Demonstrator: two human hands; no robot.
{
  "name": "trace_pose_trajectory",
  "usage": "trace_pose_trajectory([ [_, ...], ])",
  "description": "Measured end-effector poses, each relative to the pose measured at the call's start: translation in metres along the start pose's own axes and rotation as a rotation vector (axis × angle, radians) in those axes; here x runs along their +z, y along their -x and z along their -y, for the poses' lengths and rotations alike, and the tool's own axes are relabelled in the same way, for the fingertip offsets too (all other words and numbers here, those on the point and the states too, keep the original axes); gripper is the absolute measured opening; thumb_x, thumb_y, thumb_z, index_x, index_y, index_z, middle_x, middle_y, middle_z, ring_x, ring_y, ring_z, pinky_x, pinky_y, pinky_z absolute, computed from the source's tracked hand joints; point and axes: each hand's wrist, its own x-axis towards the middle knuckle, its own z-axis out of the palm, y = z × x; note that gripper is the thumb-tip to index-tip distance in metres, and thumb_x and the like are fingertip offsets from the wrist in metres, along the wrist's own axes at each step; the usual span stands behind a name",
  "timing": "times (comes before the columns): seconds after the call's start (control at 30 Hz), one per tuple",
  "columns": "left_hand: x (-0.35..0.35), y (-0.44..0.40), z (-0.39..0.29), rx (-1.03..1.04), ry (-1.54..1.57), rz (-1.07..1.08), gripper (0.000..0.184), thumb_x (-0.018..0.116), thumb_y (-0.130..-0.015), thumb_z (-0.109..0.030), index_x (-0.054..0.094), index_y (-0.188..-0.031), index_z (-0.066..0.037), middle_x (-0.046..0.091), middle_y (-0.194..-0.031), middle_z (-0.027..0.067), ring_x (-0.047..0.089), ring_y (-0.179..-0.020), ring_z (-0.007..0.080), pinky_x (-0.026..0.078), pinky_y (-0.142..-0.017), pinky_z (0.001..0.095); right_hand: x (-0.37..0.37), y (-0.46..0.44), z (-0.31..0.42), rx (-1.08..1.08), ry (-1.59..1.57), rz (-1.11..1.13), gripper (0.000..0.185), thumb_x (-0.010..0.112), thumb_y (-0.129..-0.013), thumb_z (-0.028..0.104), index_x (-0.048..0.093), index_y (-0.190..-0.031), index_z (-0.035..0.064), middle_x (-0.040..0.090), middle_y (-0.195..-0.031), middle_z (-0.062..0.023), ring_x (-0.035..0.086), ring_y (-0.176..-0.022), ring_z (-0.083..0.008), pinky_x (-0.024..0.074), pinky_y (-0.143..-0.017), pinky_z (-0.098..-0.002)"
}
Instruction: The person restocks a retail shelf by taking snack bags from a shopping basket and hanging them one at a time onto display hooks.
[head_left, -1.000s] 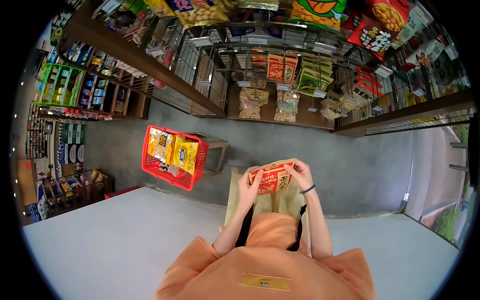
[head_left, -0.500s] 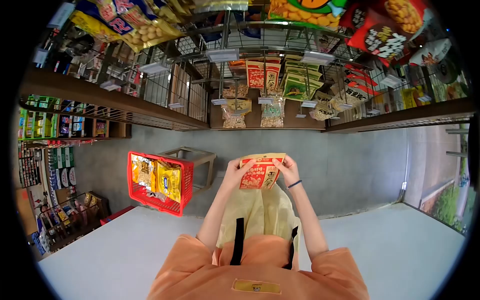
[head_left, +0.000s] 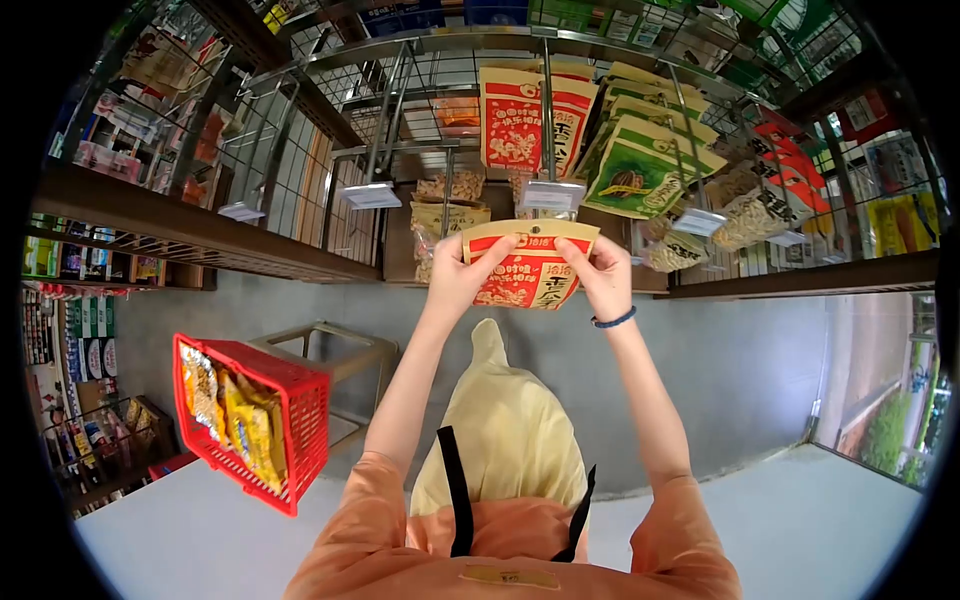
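Observation:
Both my hands hold one red and tan snack bag [head_left: 527, 270] by its upper part, its printed front facing up. My left hand [head_left: 468, 272] pinches its left side with the thumb on top. On the right side, my right hand [head_left: 600, 275] grips it the same way, fingers hidden behind. Just beyond the bag, similar red bags [head_left: 512, 122] hang on a metal hook with a price tag [head_left: 553, 194] at its front. Green bags [head_left: 640, 170] hang to their right.
A red basket [head_left: 308, 420] with yellow snack bags [head_left: 250, 425] rests at the lower left on a metal-framed stool [head_left: 375, 350]. Wire racks with wooden edges [head_left: 190, 222] stand on both sides. Clear nut bags [head_left: 425, 235] hang low behind my left hand.
My hands have moved forward and up with the bag, closer to the hanging red bags. The rack appears nearer, and the basket now shows lower and farther left.

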Motion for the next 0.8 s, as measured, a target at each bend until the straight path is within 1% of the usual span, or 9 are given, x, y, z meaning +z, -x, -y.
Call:
trace_pose_trajectory([
  [0.03,-0.003,-0.010,0.016,0.048,-0.005,0.002,0.014,0.060,-0.073,-0.009,0.059,-0.083,0.001,0.060,-0.073,0.0039,0.054,-0.062,0.0064,0.045,-0.055,0.0199,-0.001,-0.008,-0.013,-0.093,0.042,-0.003,0.016,0.059,-0.075,0.011,0.059,-0.085,-0.0020,0.059,-0.073,-0.0010,0.049,-0.063,-0.0023,0.0410,-0.056,-0.0172],
  [0.1,-0.003,-0.017,-0.001,0.044,-0.034,-0.004,0.016,0.061,-0.073,-0.011,0.060,-0.083,0.001,0.061,-0.073,0.0038,0.054,-0.063,0.0061,0.044,-0.057,0.0199,0.001,-0.013,-0.006,-0.194,0.096,-0.030,0.016,0.059,-0.075,0.010,0.059,-0.084,-0.0026,0.058,-0.071,-0.0005,0.048,-0.061,-0.0016,0.0394,-0.054,-0.0160],
  [0.23,-0.002,-0.032,0.001,0.263,-0.086,0.003,0.016,0.061,-0.072,-0.009,0.060,-0.084,0.001,0.061,-0.074,0.0049,0.056,-0.065,0.0065,0.044,-0.058,0.0199,0.002,-0.024,-0.008,-0.353,0.040,-0.034,0.017,0.059,-0.075,0.008,0.058,-0.088,-0.0022,0.057,-0.072,-0.0007,0.048,-0.062,-0.0018,0.0392,-0.054,-0.0158],
  [0.33,0.001,-0.039,0.003,0.405,-0.127,0.007,0.018,0.060,-0.072,-0.011,0.060,-0.085,0.001,0.062,-0.074,0.0049,0.056,-0.064,0.0069,0.045,-0.058,0.0198,0.003,-0.031,-0.013,-0.504,0.060,-0.082,0.017,0.058,-0.075,0.009,0.057,-0.088,-0.0017,0.059,-0.075,-0.0031,0.051,-0.064,-0.0031,0.0408,-0.056,-0.0167],
  [0.4,0.004,-0.040,0.001,0.451,-0.167,-0.017,0.020,0.061,-0.072,-0.015,0.060,-0.085,0.001,0.061,-0.072,0.0053,0.056,-0.062,0.0071,0.045,-0.055,0.0193,0.004,-0.038,-0.016,-0.540,-0.017,-0.055,0.018,0.057,-0.076,0.010,0.056,-0.089,-0.0014,0.059,-0.075,-0.0040,0.053,-0.064,-0.0044,0.0424,-0.055,-0.0176],
  [0.47,0.006,-0.043,0.003,0.484,-0.055,-0.001,0.021,0.061,-0.072,-0.016,0.059,-0.084,0.001,0.061,-0.072,0.0059,0.057,-0.061,0.0072,0.045,-0.054,0.0194,0.008,-0.041,-0.014,-0.587,-0.082,-0.051,0.018,0.057,-0.076,0.011,0.056,-0.089,-0.0012,0.059,-0.076,-0.0044,0.054,-0.064,-0.0046,0.0429,-0.055,-0.0173],
  [0.6,0.006,-0.046,-0.005,0.442,-0.003,0.036,0.023,0.061,-0.072,-0.017,0.058,-0.086,0.001,0.061,-0.073,0.0060,0.057,-0.062,0.0078,0.045,-0.054,0.0194,0.010,-0.045,-0.008,-0.576,-0.101,-0.046,0.019,0.058,-0.075,0.012,0.056,-0.089,-0.0010,0.060,-0.075,-0.0045,0.055,-0.061,-0.0051,0.0431,-0.053,-0.0167],
  [0.67,0.006,-0.052,-0.005,0.486,-0.004,0.004,0.024,0.061,-0.073,-0.018,0.058,-0.086,0.001,0.061,-0.073,0.0064,0.057,-0.061,0.0078,0.045,-0.054,0.0190,0.011,-0.052,-0.007,-0.582,-0.143,-0.006,0.020,0.059,-0.075,0.013,0.056,-0.089,-0.0010,0.060,-0.074,-0.0043,0.055,-0.060,-0.0051,0.0432,-0.052,-0.0167],
  [0.8,0.006,-0.059,-0.003,0.439,-0.045,-0.007,0.022,0.061,-0.073,-0.017,0.058,-0.086,0.001,0.061,-0.073,0.0062,0.057,-0.062,0.0073,0.045,-0.054,0.0191,0.009,-0.056,-0.007,-0.590,-0.091,-0.032,0.021,0.059,-0.075,0.013,0.056,-0.090,-0.0010,0.060,-0.074,-0.0045,0.054,-0.061,-0.0042,0.0430,-0.053,-0.0166],
])
